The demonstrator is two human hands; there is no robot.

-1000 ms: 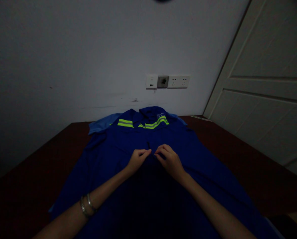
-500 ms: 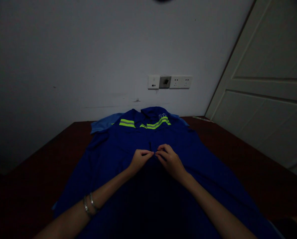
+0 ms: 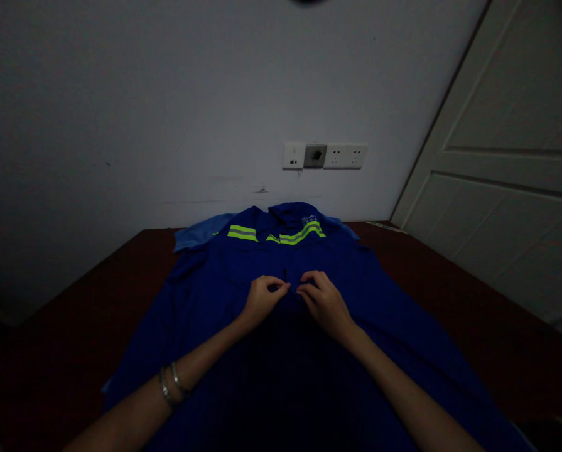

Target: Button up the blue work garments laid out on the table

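Note:
A dark blue work jacket (image 3: 243, 270) with yellow-green and grey reflective stripes lies spread out before me, its collar toward the wall. My left hand (image 3: 264, 298) pinches the jacket's front edge near the middle, thumb and forefinger pressed together. Just to its right, my right hand (image 3: 325, 304) is also in a pinch at the opposite front edge, fingertips close to the cloth. A small gap separates the two hands. A short dark slit shows in the front just above them. The dim light hides the finer detail at the fingertips.
Beneath the jacket is a dark red-brown table (image 3: 125, 282). Light blue cloth (image 3: 203, 231) sticks out under the jacket's shoulders. A pale wall (image 3: 191, 113) with socket plates (image 3: 344, 156) stands behind, and a white panelled door (image 3: 507, 163) is at the right.
My fingertips came together half a second ago and have since moved slightly apart, the left hand shifting a little left and up. The whole view has drifted slightly.

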